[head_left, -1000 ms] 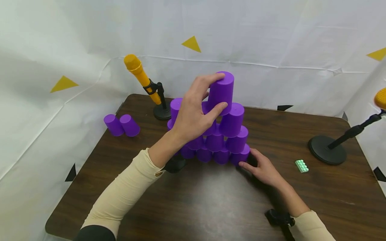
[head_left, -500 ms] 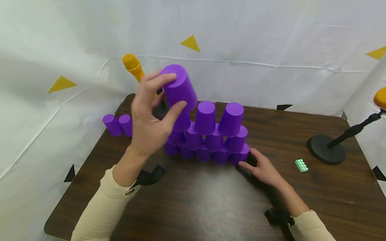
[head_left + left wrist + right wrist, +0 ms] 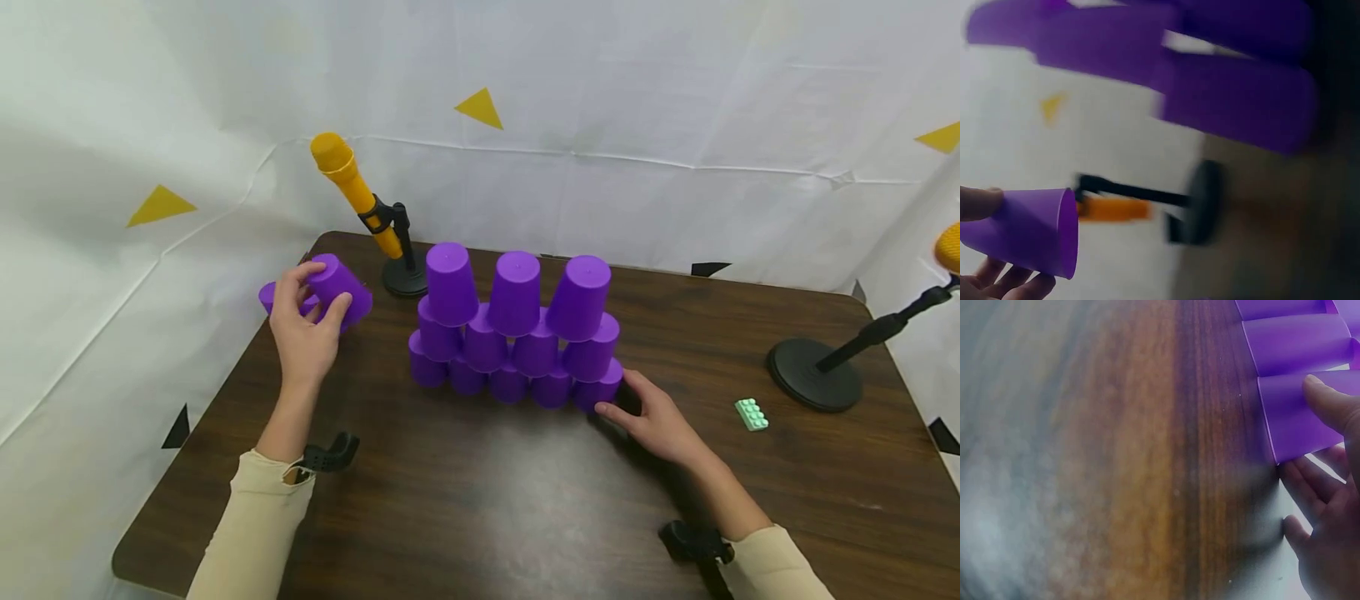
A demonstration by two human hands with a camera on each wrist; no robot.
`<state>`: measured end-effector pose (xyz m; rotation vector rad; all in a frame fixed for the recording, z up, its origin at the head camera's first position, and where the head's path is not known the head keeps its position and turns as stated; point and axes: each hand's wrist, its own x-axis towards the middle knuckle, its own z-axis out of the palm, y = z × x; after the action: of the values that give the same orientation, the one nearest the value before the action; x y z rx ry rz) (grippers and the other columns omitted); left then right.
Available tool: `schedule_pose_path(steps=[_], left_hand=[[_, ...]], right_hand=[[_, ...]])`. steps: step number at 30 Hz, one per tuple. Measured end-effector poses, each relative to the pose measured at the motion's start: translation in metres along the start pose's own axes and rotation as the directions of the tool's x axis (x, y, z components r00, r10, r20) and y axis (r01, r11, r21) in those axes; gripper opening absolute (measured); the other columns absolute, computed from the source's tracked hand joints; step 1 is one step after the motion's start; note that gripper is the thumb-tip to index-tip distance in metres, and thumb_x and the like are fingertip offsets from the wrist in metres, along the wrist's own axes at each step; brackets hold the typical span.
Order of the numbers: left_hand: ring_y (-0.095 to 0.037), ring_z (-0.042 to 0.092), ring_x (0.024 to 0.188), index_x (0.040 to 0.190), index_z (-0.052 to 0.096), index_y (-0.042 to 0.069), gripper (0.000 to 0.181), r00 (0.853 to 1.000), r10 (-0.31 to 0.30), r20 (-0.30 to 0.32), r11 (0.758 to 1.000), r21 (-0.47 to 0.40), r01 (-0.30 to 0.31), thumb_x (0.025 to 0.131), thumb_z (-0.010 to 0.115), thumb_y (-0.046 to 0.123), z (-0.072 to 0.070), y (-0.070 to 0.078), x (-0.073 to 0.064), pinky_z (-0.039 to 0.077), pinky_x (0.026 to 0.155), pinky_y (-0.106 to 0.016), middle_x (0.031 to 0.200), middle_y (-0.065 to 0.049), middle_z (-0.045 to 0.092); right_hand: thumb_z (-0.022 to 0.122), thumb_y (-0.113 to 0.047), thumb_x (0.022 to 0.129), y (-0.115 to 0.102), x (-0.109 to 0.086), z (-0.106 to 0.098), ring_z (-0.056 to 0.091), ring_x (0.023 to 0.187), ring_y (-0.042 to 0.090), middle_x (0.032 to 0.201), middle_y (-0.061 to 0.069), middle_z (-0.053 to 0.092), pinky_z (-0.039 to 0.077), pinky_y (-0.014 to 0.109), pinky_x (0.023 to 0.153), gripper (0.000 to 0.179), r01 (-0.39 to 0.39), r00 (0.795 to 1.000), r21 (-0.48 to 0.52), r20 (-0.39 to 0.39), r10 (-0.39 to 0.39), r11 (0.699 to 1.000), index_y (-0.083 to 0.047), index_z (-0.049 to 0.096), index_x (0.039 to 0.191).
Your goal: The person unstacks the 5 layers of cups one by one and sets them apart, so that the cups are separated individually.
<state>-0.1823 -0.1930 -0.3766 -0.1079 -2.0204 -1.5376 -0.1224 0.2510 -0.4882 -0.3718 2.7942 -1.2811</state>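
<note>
My left hand (image 3: pixel 303 342) grips an upside-down purple cup (image 3: pixel 342 287) at the table's left side, thumb and fingers on either side of it. In the left wrist view, the cup (image 3: pixel 1019 231) shows its open rim. Behind the hand, partly hidden, lies at least one more purple cup (image 3: pixel 267 295). In mid-table stands a stack of upturned purple cups (image 3: pixel 517 296) in three tiers, the top one with three cups. My right hand (image 3: pixel 656 421) holds the bottom right cup (image 3: pixel 606 385), thumb on its front and fingers at its far side, as the right wrist view also shows.
A yellow microphone (image 3: pixel 352 187) leans in a black stand (image 3: pixel 405 275) behind the left cups. Another microphone stand (image 3: pixel 815 373) is at the right, with a mint toy brick (image 3: pixel 752 414) in front of it. A white sheet (image 3: pixel 675 100) hangs behind the table.
My left hand has carried its cup from above the stack left and down to the cups at the left side. The stack and my right hand stay put.
</note>
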Motion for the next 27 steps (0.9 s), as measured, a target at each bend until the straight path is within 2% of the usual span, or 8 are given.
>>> schedule_pose_path(steps=[2,6,9,14,18,27], left_hand=[[-0.035,0.056,0.115,0.123,0.059,0.005,0.044,0.999,-0.034,0.014,0.997,0.067,0.033,0.082,0.074,-0.004,0.003,-0.026,0.0,0.049,0.093,-0.054,0.121,-0.018,0.052],[-0.033,0.056,0.113,0.119,0.06,0.012,0.045,0.998,-0.052,0.039,0.979,0.2,0.043,0.08,0.078,-0.002,0.009,-0.074,0.002,0.051,0.091,-0.051,0.119,-0.015,0.053],[-0.031,0.056,0.111,0.116,0.059,0.012,0.043,0.997,-0.058,0.057,0.956,0.292,0.039,0.079,0.079,-0.001,0.016,-0.091,0.003,0.051,0.09,-0.049,0.118,-0.014,0.055],[-0.034,0.054,0.113,0.116,0.057,0.013,0.043,0.994,-0.065,0.093,0.903,0.43,0.019,0.08,0.079,0.003,0.024,-0.106,0.004,0.045,0.092,-0.052,0.119,-0.015,0.055],[-0.037,0.054,0.116,0.117,0.056,0.015,0.043,0.991,-0.085,0.106,0.872,0.489,0.022,0.081,0.078,0.006,0.027,-0.111,0.004,0.042,0.093,-0.057,0.121,-0.015,0.055],[-0.039,0.054,0.115,0.118,0.055,0.014,0.043,0.989,-0.093,0.115,0.856,0.516,0.02,0.082,0.077,0.006,0.029,-0.116,0.006,0.043,0.093,-0.056,0.122,-0.016,0.055]], right_hand=[[0.073,-0.031,0.09,0.0,0.0,0.0,0.05,0.125,0.04,0.132,0.021,0.056,0.035,0.059,0.104,0.062,0.001,1.0,0.001,-0.004,-0.001,1.0,-0.002,0.049,0.139],[0.072,-0.032,0.09,0.0,0.0,-0.001,0.05,0.125,0.039,0.132,0.02,0.056,0.035,0.059,0.104,0.062,0.002,1.0,0.0,-0.001,-0.002,1.0,-0.002,0.049,0.139],[0.072,-0.032,0.09,0.001,0.0,0.0,0.05,0.125,0.039,0.133,0.02,0.056,0.035,0.059,0.104,0.062,0.003,1.0,-0.001,0.0,-0.003,1.0,-0.003,0.049,0.14],[0.073,-0.03,0.09,0.001,0.0,0.0,0.051,0.124,0.039,0.131,0.02,0.057,0.036,0.059,0.103,0.061,0.016,1.0,0.006,-0.009,-0.016,1.0,-0.003,0.05,0.139],[0.072,-0.03,0.09,0.001,0.0,0.0,0.051,0.124,0.039,0.132,0.02,0.057,0.036,0.059,0.103,0.06,0.022,1.0,0.011,-0.01,-0.022,1.0,-0.003,0.049,0.139],[0.073,-0.032,0.089,0.002,0.0,0.0,0.05,0.126,0.039,0.134,0.02,0.056,0.036,0.06,0.103,0.063,0.016,1.0,0.008,-0.015,-0.016,1.0,-0.003,0.049,0.14]])
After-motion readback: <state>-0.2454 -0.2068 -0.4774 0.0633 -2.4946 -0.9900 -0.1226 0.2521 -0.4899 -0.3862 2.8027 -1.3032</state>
